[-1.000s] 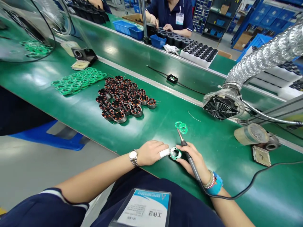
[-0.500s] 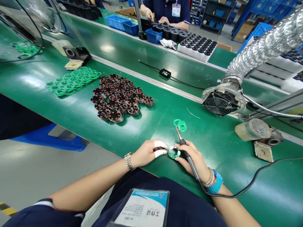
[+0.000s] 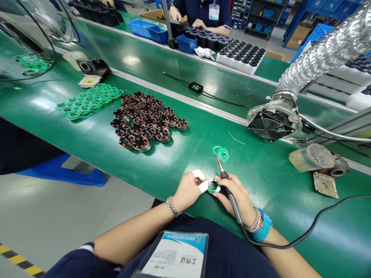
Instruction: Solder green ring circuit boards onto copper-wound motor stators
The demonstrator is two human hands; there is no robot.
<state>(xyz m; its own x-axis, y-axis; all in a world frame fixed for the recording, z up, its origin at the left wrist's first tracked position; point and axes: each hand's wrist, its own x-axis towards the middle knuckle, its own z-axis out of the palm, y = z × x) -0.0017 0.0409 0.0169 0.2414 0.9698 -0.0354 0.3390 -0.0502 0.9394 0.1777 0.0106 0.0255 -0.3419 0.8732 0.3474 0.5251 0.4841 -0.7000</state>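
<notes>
A green ring circuit board (image 3: 213, 186) sits on a small round metal-rimmed part between my hands, low over the bench. My left hand (image 3: 187, 191), with white covers on thumb and index finger, pinches at the part's left edge; whatever lies between those fingertips is too small to make out. My right hand (image 3: 239, 197) grips a soldering iron (image 3: 235, 208), while its thumb and index finger also steady the part from the right. The iron's tip points away from me, near loose green ring boards (image 3: 223, 154).
Rows of copper-wound motor stators (image 3: 149, 121) stand left of centre, beside stacked green boards (image 3: 89, 101). A fume fan (image 3: 268, 125) on a foil duct hangs at right, above a tub (image 3: 311, 160) and sponge tray (image 3: 325, 184). Opposite, a co-worker (image 3: 203, 15) sits behind black parts.
My left hand has shifted right against the part, its fingers now more bent. The small black box with its cable beyond the rail has slid left. My right hand stays nearly in place.
</notes>
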